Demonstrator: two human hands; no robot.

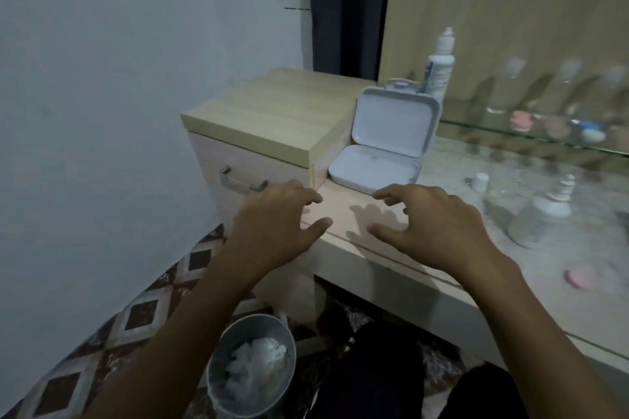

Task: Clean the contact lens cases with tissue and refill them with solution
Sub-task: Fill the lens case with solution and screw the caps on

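A white hinged box [381, 146] stands open on the dressing table [381, 269], its lid leaning back. Just in front of it my left hand [275, 218] and my right hand [432, 221] hover palm down, fingers spread and loosely bent, holding nothing. A white solution bottle [439, 68] stands behind the box. A clear bottle [541, 214] with its white cap [480, 181] off stands at the right. A pink lens-case piece [580, 277] lies near the table's front right. More lens cases, pink [522, 121] and blue-white [590, 133], sit blurred on the glass shelf.
A raised wooden drawer unit [272, 112] with a metal handle [241, 178] is left of the box. A metal bin [252, 364] holding crumpled tissue stands on the patterned floor below. A mirror backs the table at the right, and the wall is at left.
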